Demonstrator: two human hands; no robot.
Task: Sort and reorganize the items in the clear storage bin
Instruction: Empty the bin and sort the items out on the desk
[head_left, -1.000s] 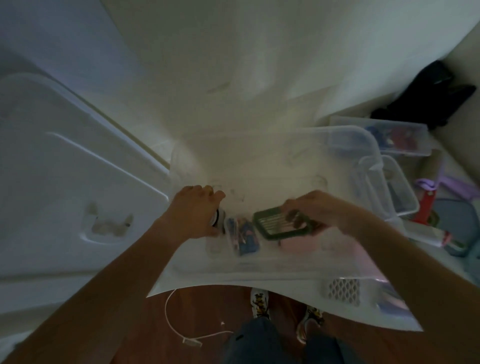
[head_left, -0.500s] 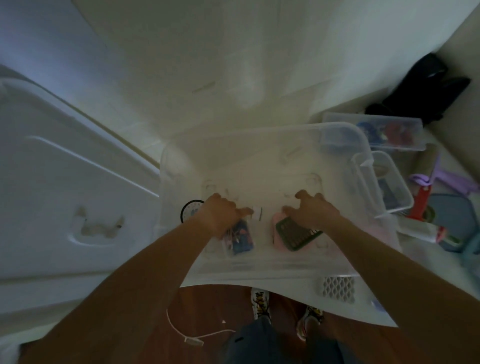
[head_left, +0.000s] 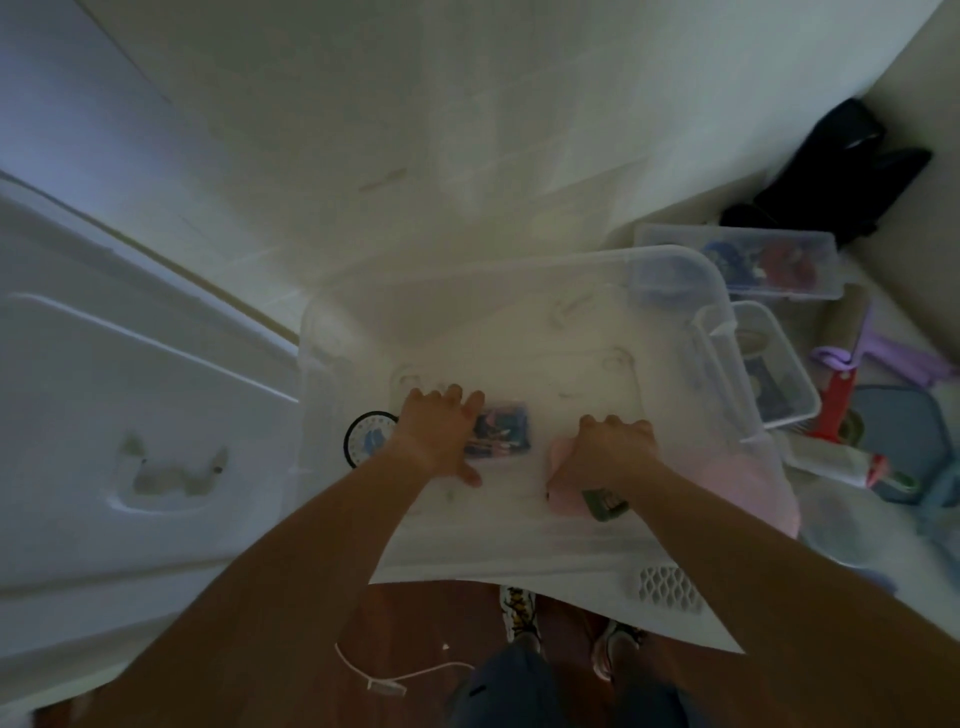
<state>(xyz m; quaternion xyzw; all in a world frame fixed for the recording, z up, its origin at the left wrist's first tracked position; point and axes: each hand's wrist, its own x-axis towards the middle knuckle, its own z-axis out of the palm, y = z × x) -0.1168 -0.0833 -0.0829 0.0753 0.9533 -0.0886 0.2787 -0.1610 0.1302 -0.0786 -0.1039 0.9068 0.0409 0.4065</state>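
The left hand (head_left: 439, 434) is laid palm down inside the clear storage bin (head_left: 670, 270), its fingers spread and fairly straight; no grip is closed on anything. Its fingertips rest beside and partly over a small clear packet of blue and pink items (head_left: 501, 431) lying on the bin floor. Just to the left of that wrist, a round black-rimmed disc (head_left: 366, 441) is seen through the bin wall.

The right hand (head_left: 608, 452) is pressed down on a pink object (head_left: 558, 465) near the bin's front; its fingers are bent over it, but whether a grip is closed on it cannot be told. A dark green object (head_left: 602, 504) is partly hidden under the right wrist.

The bin is set on a white surface (head_left: 467, 156). At its right, two smaller clear containers (head_left: 779, 260) with coloured contents are placed, and beyond them a red and purple item (head_left: 841, 400) and a black bag (head_left: 841, 171). A large white lid (head_left: 130, 415) lies at the left. Below, a wooden floor (head_left: 426, 623), a white cable (head_left: 395, 675) and shoes (head_left: 519, 608) are visible.
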